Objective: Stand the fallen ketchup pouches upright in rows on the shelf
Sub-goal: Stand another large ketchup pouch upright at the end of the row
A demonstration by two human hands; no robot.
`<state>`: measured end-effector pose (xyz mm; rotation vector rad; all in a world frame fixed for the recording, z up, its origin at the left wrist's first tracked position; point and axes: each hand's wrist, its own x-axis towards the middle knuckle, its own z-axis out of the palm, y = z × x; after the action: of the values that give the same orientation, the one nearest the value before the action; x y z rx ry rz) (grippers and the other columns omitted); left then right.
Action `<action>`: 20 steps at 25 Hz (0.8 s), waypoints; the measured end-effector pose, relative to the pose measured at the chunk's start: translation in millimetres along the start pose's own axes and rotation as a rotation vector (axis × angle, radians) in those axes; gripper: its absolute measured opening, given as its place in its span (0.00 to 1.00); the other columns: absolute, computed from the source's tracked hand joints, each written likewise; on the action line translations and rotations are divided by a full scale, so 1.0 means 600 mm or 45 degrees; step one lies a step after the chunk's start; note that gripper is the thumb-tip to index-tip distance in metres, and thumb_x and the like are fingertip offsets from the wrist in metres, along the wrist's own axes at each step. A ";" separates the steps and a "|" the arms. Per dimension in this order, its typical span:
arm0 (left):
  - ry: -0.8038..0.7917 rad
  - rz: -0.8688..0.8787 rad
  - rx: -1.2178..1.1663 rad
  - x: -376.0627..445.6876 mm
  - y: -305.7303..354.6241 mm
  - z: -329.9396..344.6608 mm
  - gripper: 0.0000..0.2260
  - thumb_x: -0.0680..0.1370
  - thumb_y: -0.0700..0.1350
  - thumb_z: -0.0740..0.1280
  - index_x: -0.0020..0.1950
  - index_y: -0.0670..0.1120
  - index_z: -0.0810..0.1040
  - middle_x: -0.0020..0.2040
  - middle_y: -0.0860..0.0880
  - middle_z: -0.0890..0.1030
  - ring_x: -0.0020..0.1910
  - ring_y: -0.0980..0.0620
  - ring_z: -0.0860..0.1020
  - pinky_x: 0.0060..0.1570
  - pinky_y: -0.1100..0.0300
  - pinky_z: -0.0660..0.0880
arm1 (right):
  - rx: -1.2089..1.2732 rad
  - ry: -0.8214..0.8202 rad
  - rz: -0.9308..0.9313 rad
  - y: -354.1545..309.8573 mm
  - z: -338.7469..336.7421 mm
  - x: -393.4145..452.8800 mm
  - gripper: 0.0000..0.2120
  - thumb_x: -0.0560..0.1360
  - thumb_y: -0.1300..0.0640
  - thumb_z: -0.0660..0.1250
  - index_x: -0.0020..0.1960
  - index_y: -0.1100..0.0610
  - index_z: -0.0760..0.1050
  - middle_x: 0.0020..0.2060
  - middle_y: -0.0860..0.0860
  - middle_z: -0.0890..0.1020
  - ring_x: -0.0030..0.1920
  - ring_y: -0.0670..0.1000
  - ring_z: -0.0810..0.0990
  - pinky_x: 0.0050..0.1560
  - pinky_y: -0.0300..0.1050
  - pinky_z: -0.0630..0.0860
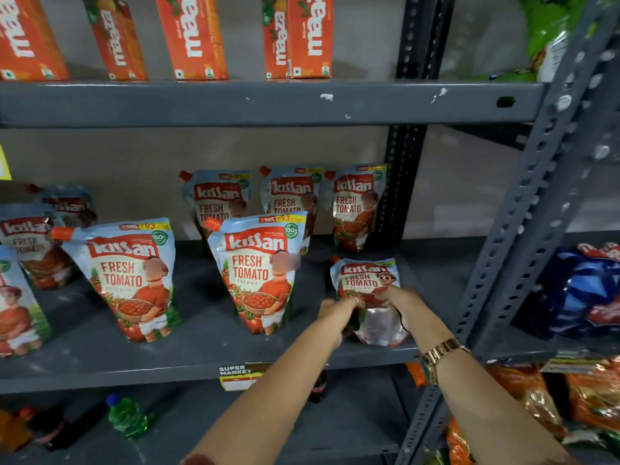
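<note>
Ketchup pouch [367, 280] at the right front of the middle shelf [201, 367] is the one I am working on. It leans back with its printed face up and its clear bottom gusset turned toward me at the shelf's front edge, so it is not yet standing. My left hand [339, 308] and right hand [404, 302] both hold its lower end, fingers closed on the bottom corners. I judge the two-handed grip is there because a soft filled pouch slumps when held at one point, and spreading the gusset gives it a flat base to stand on. A ring shows on the left hand and a gold watch [443, 352] on the right wrist.

The spot makes sense as the right end of a front row: a standing pouch [258, 273] is just to its left, and another standing pouch [131, 280] is further left. Behind, three pouches [292, 193] stand against the back wall, the rightmost directly behind the one I hold. At the far left more pouches [30, 236] sit crowded and angled, some blurred, so I cannot tell which are properly upright.

My reading is that the next move calls for tipping the top forward over the flattened base, then releasing gently. The risk is that it flops back or slides off the front edge.
</note>
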<state>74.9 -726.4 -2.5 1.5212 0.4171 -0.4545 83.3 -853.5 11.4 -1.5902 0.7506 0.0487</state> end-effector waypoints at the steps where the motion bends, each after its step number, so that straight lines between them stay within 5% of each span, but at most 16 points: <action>1: -0.052 -0.054 -0.036 0.001 0.007 -0.005 0.21 0.66 0.41 0.70 0.57 0.39 0.73 0.54 0.40 0.80 0.51 0.43 0.79 0.48 0.53 0.79 | 0.037 0.001 0.000 0.003 0.000 -0.002 0.12 0.67 0.68 0.70 0.51 0.66 0.76 0.32 0.56 0.78 0.34 0.55 0.78 0.38 0.47 0.76; 5: -0.145 0.013 -0.049 0.008 0.014 -0.009 0.15 0.60 0.31 0.67 0.46 0.39 0.80 0.54 0.37 0.81 0.55 0.39 0.78 0.59 0.46 0.76 | 0.147 -0.018 -0.104 0.008 -0.005 -0.019 0.11 0.70 0.68 0.67 0.53 0.65 0.74 0.32 0.57 0.78 0.30 0.53 0.76 0.24 0.37 0.72; 9: -0.152 0.299 -0.129 0.002 0.032 0.005 0.22 0.63 0.23 0.61 0.47 0.46 0.79 0.52 0.43 0.80 0.55 0.45 0.75 0.43 0.57 0.76 | 0.331 -0.011 -0.389 0.003 -0.011 -0.020 0.15 0.72 0.69 0.66 0.57 0.58 0.74 0.55 0.58 0.80 0.51 0.56 0.79 0.47 0.49 0.77; 13: -0.061 0.539 -0.225 0.002 0.053 0.014 0.22 0.68 0.22 0.57 0.51 0.46 0.75 0.51 0.45 0.77 0.46 0.53 0.76 0.30 0.66 0.74 | 0.300 0.053 -0.591 0.010 -0.029 -0.010 0.21 0.73 0.68 0.64 0.63 0.53 0.69 0.60 0.54 0.75 0.51 0.49 0.79 0.37 0.39 0.77; 16: -0.060 0.552 -0.086 0.000 0.050 0.015 0.20 0.72 0.27 0.60 0.60 0.45 0.73 0.53 0.48 0.78 0.47 0.56 0.75 0.39 0.67 0.73 | 0.288 0.051 -0.625 0.024 -0.031 -0.002 0.23 0.73 0.68 0.64 0.66 0.55 0.67 0.54 0.51 0.75 0.32 0.36 0.81 0.23 0.28 0.72; 20: -0.162 0.475 0.071 0.001 0.023 0.014 0.20 0.77 0.39 0.61 0.68 0.49 0.68 0.66 0.47 0.74 0.63 0.50 0.71 0.61 0.55 0.68 | 0.388 -0.055 -0.625 0.050 -0.026 -0.004 0.12 0.75 0.62 0.64 0.55 0.50 0.72 0.42 0.40 0.82 0.34 0.40 0.80 0.28 0.28 0.74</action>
<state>82.5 -735.1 8.9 1.5717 0.0176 -0.2678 61.0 -865.7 -10.8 -1.4345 0.3000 -0.3714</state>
